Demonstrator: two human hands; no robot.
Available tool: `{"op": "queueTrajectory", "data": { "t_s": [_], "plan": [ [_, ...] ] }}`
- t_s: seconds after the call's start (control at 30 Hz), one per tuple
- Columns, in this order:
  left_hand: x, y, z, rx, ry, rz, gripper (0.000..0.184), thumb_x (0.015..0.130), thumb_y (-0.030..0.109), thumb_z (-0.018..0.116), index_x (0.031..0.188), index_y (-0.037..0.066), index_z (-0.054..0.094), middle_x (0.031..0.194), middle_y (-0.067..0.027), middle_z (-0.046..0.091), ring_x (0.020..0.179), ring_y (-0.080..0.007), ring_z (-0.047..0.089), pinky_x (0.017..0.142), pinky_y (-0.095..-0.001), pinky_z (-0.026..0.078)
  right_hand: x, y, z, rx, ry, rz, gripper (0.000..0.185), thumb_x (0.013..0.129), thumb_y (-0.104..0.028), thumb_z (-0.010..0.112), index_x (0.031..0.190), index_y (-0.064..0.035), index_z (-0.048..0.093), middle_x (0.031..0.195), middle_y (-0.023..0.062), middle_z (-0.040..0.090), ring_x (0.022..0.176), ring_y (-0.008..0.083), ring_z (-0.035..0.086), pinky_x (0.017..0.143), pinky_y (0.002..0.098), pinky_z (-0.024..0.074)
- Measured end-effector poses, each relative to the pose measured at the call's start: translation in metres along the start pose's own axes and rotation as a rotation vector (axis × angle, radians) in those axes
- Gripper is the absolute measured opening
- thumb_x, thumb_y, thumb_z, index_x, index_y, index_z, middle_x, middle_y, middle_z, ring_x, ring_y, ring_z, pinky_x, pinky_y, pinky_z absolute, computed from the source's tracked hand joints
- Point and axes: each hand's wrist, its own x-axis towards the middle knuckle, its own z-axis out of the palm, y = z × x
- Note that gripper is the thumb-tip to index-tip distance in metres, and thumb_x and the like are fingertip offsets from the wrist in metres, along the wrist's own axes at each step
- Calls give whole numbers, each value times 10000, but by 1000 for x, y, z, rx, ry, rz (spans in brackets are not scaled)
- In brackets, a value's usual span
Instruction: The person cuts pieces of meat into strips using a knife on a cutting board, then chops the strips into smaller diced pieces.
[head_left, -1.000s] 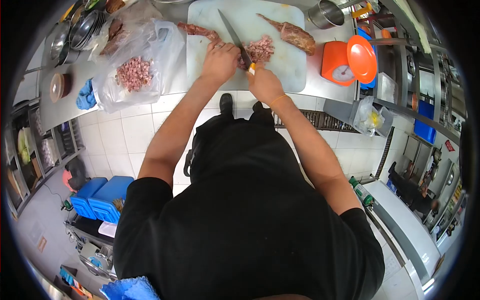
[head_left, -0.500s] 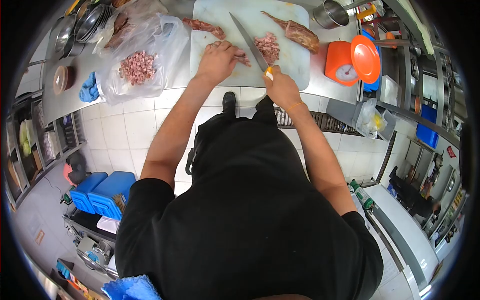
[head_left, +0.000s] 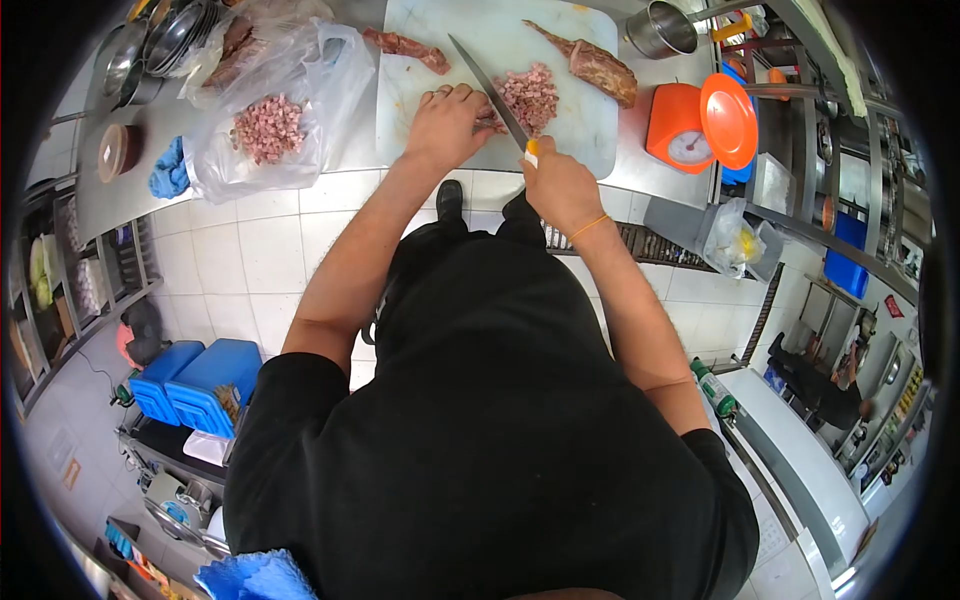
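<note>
My right hand [head_left: 565, 185] is closed round the yellow and white handle of a long knife [head_left: 490, 92]. The blade points up and left over the white cutting board [head_left: 420, 20], beside a pile of diced meat [head_left: 528, 96]. My left hand [head_left: 448, 125] presses with bent fingers on a strip of meat [head_left: 485, 124], mostly hidden, left of the blade. A reddish piece of meat [head_left: 408, 48] lies at the board's upper left, and a larger brown piece [head_left: 600, 72] at its right. More diced meat [head_left: 268, 130] rests on a clear plastic bag [head_left: 335, 85].
An orange scale [head_left: 672, 128] with an orange plate [head_left: 729, 122] stands right of the board, a metal pot [head_left: 662, 30] behind. Left are a blue cloth [head_left: 169, 170], a lidded tub [head_left: 119, 152] and metal bowls [head_left: 180, 38]. Another person [head_left: 815, 385] is at far right.
The blade first moved right, away from the meat under my left hand, then back left against it. My left hand has shifted slightly right. The diced pile now looks wider than half a second ago.
</note>
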Motion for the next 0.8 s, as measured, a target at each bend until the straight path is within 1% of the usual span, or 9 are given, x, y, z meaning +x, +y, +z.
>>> {"op": "queueTrajectory", "data": {
  "t_s": [0.03,0.13,0.23,0.33,0.37,0.43,0.53,0.7,0.8],
  "plan": [
    [1,-1,2,-8,0,-6,399,844,281,847,1186,121,720,1142,-75,697,1129,-314,657,984,-477,495,-1,-2,-1,-12,-6,2,359,1033,-288,620,1204,19,544,852,258,744,812,458,747,752,558,593],
    [3,-3,7,-33,9,-11,360,846,260,844,1152,111,726,1112,-83,704,1104,-321,669,980,-474,499,-10,-11,-5,-45,-63,18,375,1046,-296,607,1192,40,526,844,285,730,808,473,740,738,572,588],
    [3,-6,9,-45,33,10,327,846,238,838,1121,100,728,1092,-92,707,1088,-326,674,971,-465,509,-12,-12,9,-49,-55,30,370,1045,-283,607,1178,49,513,828,280,726,785,467,740,717,567,589],
    [1,-8,12,-46,38,33,306,845,217,831,1103,91,723,1085,-99,706,1079,-331,675,957,-459,523,7,-7,37,9,-20,56,338,1043,-241,581,1186,57,510,851,259,744,805,468,746,745,563,592],
    [2,-7,12,-38,40,36,301,846,209,828,1100,88,721,1084,-102,706,1074,-333,676,953,-459,527,16,-5,39,26,-5,25,338,1043,-240,578,1186,59,513,857,260,746,814,470,746,751,561,592],
    [2,-6,12,-24,16,38,300,847,204,825,1102,85,720,1082,-106,705,1067,-338,678,950,-461,533,28,-4,38,65,30,-30,340,1045,-240,572,1187,64,519,869,262,748,831,473,747,765,558,593],
    [9,-7,7,-12,-19,34,313,851,211,825,1116,80,721,1079,-111,705,1062,-347,680,953,-464,536,36,-7,24,22,26,-30,338,1044,-239,568,1186,66,531,882,264,752,847,471,748,777,550,595],
    [4,-2,0,-28,-9,-50,319,855,223,826,1119,71,728,1081,-122,706,1074,-354,677,957,-466,536,10,-19,-10,26,-60,-11,373,1040,-259,590,1189,79,535,907,295,742,859,481,742,789,562,586],
    [4,-5,2,-65,22,7,291,849,213,826,1082,66,729,1063,-129,713,1059,-357,683,941,-472,541,8,-19,14,71,-47,28,398,1037,-269,602,1197,88,531,910,306,737,863,484,740,790,566,582]
  ]
}}
